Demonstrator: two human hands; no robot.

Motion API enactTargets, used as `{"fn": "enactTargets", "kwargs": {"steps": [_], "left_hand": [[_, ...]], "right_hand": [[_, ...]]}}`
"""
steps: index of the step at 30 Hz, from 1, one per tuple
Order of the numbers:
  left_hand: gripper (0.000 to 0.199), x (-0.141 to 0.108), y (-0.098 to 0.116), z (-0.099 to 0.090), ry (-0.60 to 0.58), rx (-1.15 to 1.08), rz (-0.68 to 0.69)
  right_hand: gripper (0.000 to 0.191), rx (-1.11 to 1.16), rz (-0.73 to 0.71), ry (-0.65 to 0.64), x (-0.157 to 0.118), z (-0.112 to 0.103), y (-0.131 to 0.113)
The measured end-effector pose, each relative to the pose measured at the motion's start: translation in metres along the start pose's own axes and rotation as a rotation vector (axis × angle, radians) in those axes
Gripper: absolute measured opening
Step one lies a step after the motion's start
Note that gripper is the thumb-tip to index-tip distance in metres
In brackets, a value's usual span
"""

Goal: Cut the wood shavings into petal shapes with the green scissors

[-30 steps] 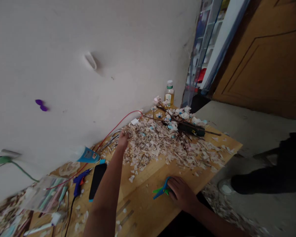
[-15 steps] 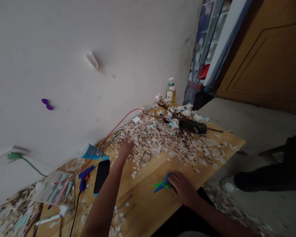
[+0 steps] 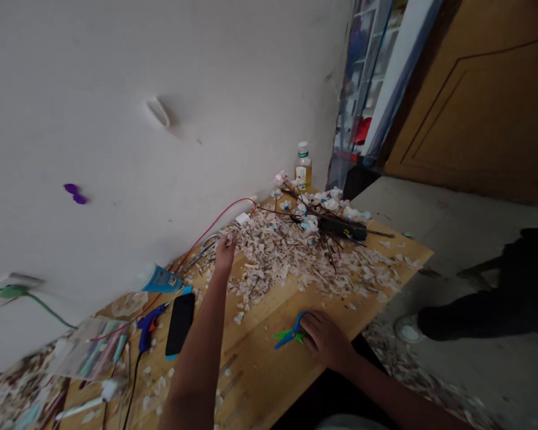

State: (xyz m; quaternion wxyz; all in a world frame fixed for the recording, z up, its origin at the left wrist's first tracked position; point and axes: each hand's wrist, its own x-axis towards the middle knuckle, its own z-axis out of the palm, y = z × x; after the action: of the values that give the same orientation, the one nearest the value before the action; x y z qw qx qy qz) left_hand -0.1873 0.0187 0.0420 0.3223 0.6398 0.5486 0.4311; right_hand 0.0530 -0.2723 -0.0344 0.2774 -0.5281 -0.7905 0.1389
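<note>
My left hand (image 3: pixel 225 252) reaches to the left edge of a wide heap of pale, petal-like flakes (image 3: pixel 278 251). Its fingers are curled in, with pale bits at the tips; what they hold is too small to make out. Nearer the table's front edge, my right hand (image 3: pixel 326 340) rests on the wood. Its fingers are wrapped round the handle of blue and green scissors (image 3: pixel 288 337), whose blades point left. Branches with white and pink blossoms (image 3: pixel 332 204) lie across the far side of the heap, beside a black object (image 3: pixel 343 228).
A bottle (image 3: pixel 303 167) stands against the wall. To the left are metal scissors (image 3: pixel 201 251), a blue cup (image 3: pixel 161 279), a phone (image 3: pixel 180 323), a blue glue gun (image 3: pixel 147 327) and a plastic bag of coloured strips (image 3: pixel 87 346). A person's dark-clad leg (image 3: pixel 466 316) is at right.
My left hand has moved slightly farther away and its fingers have curled in. My right hand keeps the scissors in place. The whole view has shifted a little.
</note>
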Motion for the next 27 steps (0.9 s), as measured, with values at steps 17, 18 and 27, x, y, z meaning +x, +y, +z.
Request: {"fn": "enactTargets", "kwargs": {"steps": [17, 18, 27], "left_hand": [[0.039, -0.069, 0.014, 0.043, -0.376, 0.544, 0.222], [0.041, -0.072, 0.015, 0.053, -0.381, 0.55, 0.224], [0.042, -0.045, -0.005, 0.042, -0.081, 0.617, 0.025]], "right_hand": [[0.031, 0.016, 0.017, 0.002, 0.0, -0.002, -0.002], [0.031, 0.014, 0.013, 0.005, 0.0, -0.002, -0.002], [0.033, 0.02, 0.002, 0.031, -0.002, 0.0, -0.001]]}}
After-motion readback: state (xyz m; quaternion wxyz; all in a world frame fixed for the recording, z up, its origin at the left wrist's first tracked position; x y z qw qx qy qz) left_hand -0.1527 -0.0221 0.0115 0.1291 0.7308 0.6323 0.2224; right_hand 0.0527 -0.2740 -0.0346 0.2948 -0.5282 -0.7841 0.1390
